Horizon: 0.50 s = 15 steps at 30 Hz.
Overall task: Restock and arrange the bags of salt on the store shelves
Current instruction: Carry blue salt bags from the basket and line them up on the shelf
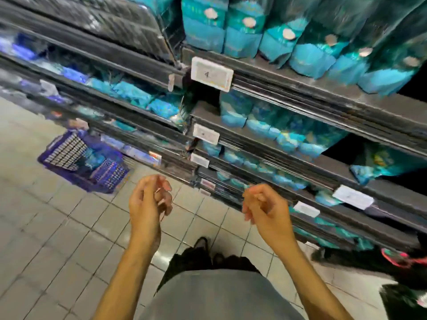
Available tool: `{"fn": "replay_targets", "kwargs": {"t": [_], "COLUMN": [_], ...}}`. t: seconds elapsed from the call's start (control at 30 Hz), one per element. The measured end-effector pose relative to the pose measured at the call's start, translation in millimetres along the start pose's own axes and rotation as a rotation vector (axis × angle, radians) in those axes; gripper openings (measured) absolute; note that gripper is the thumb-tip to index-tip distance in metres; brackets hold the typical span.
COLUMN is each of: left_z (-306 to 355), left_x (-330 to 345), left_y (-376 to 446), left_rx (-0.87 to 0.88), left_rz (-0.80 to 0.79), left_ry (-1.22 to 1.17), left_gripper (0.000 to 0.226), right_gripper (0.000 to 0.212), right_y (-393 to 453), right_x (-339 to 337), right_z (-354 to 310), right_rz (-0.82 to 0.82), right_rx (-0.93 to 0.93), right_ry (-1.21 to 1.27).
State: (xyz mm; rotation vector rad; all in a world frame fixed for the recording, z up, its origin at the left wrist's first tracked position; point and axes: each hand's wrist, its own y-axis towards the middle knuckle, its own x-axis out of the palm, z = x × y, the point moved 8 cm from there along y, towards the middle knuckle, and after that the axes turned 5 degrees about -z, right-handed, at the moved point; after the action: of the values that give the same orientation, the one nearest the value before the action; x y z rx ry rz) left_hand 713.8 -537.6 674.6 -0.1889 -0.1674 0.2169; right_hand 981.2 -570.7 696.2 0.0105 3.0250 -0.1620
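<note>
Teal bags of salt [245, 40] stand upright in a row on the top right shelf [323, 93]. More teal bags [277, 130] lie on the shelf below, and others [136, 95] fill the left shelves. My left hand [150, 202] and my right hand [263, 204] hang in front of the lower shelves over the tiled floor. Both have loosely curled fingers and hold nothing. The whole view is blurred by motion.
A purple shopping basket [85, 162] with bags in it stands on the floor at the left, against the lowest shelf. White price tags [211, 73] clip to the shelf edges. A pink and black shoe [402, 259] shows at the right.
</note>
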Motion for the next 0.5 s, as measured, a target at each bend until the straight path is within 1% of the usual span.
{"fn": "replay_targets", "kwargs": {"t": [0.07, 0.17, 0.23, 0.3, 0.4, 0.5], "left_z": [-12.4, -34.5, -49.3, -60.2, -69.4, -76.3], "left_x": [-26.5, -65.7, -89.1, -106.1, -125.1, -155.8], "left_y": [-19.0, -63.2, -95.9, -127.2, -165.3, -196.4], "left_rx": [-0.046, -0.097, -0.134, -0.158, -0.166, -0.154], "left_rz": [0.09, 0.241, 0.348, 0.436, 0.525, 0.652], "left_ry": [-0.012, 0.058, 0.095, 0.109, 0.119, 0.154], "left_gripper": [0.024, 0.027, 0.028, 0.028, 0.031, 0.03], "right_gripper": [0.031, 0.022, 0.023, 0.026, 0.018, 0.017], "right_y": [-6.7, -17.8, -24.2, -27.7, -30.1, -26.1], "right_x": [11.1, 31.1, 48.2, 67.1, 105.7, 155.1], "right_z": [19.7, 51.9, 71.0, 82.4, 85.4, 80.7], "right_rz": [-0.103, -0.271, -0.38, -0.461, -0.579, -0.699], "right_rx": [0.059, 0.158, 0.202, 0.202, 0.198, 0.181], "right_ry": [-0.021, -0.063, -0.126, -0.199, -0.238, -0.256]}}
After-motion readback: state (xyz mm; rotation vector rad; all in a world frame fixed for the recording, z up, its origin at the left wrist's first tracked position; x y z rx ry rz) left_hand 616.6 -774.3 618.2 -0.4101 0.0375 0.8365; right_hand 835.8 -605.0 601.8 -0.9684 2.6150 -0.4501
